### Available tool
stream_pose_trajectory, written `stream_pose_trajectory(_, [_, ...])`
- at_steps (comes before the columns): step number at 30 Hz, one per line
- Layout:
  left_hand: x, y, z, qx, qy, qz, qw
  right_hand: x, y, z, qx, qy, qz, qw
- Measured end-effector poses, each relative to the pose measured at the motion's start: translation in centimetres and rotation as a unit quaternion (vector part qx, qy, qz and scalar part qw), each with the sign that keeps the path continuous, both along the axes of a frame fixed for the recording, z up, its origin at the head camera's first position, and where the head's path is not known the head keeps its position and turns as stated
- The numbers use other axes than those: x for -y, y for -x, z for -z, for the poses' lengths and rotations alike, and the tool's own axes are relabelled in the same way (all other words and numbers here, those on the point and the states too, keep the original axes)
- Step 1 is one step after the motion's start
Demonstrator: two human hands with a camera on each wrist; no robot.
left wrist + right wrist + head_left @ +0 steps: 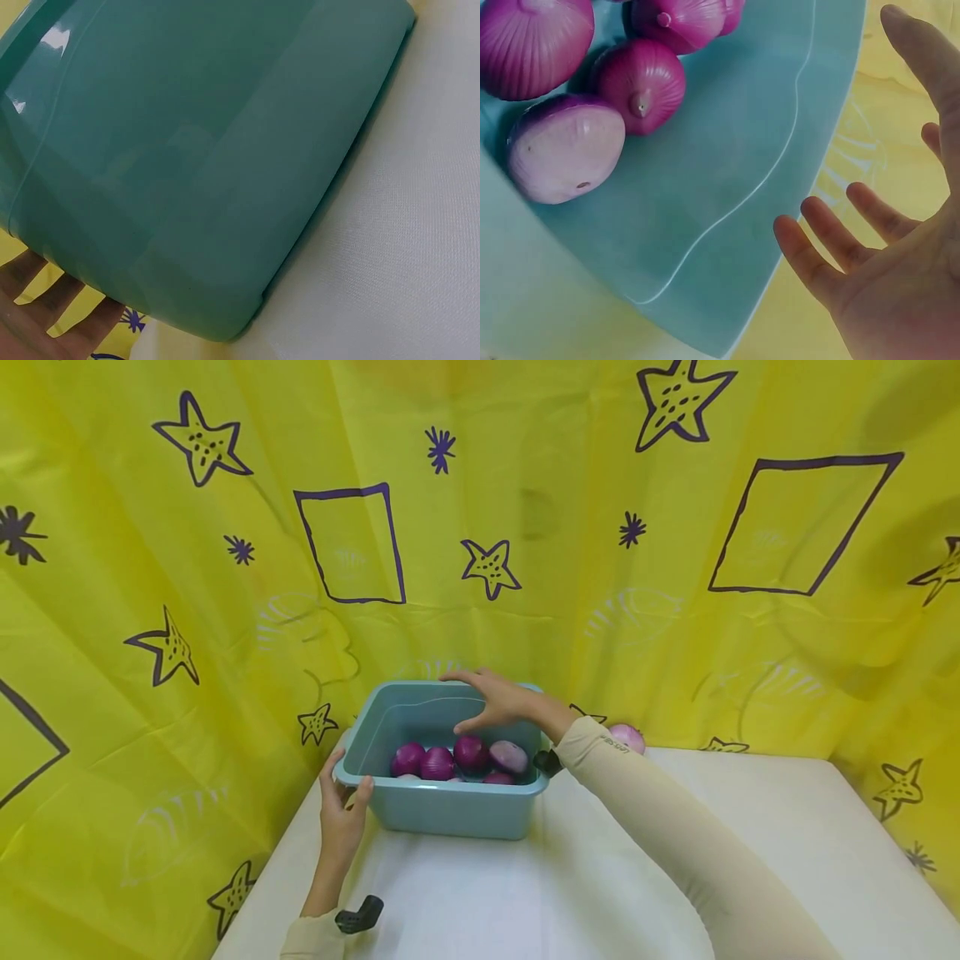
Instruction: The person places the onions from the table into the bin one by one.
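A blue-green plastic tub [453, 810] stands on the white table and holds several purple onions [437, 763]. One of them, a paler onion [566, 154], shows a whitish side in the right wrist view. My left hand [341, 818] grips the tub's near left corner, thumb on the front wall and fingers along the left side. In the left wrist view those fingers [64, 307] lie against the tub wall. Over the tub's far right part is my right hand [498, 700], its fingers spread and nothing in them.
Another onion [627, 737] lies on the table by the curtain, partly behind the right sleeve [660, 802]. A yellow curtain [555, 527] with drawn stars hangs close behind the tub and down the left side. The white table [757, 827] extends to the right.
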State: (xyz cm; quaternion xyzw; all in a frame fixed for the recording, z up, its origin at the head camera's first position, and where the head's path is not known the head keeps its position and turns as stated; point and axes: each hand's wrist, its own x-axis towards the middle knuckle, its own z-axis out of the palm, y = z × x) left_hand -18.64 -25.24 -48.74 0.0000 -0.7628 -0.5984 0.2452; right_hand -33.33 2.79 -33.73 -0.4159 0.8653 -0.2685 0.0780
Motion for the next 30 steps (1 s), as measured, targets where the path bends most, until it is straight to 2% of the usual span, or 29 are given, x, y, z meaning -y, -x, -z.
stream_pose_trajectory(9, [-0.3,0.0,-0.1,0.009,0.001,-0.006,0.9999,-0.8,-0.1,-0.4,-0.003,0.004,0.006,1.000])
stream_pose_trajectory(15, [-0.3,-0.1,-0.2,0.013,0.000,-0.007,0.9999,-2.7,-0.6,-0.8,-0.015,0.034,0.015,0.999])
stream_pose_trajectory(23, [-0.2,-0.2,-0.2,0.014,-0.002,-0.006,0.9999,-7.5,-0.7,-1.0,-0.028,0.065,0.048,0.996])
stream_pose_trajectory(30, [-0.2,-0.2,-0.1,0.015,-0.004,-0.005,0.9999,-13.1,-1.0,-0.1,-0.034,0.068,0.094,0.993])
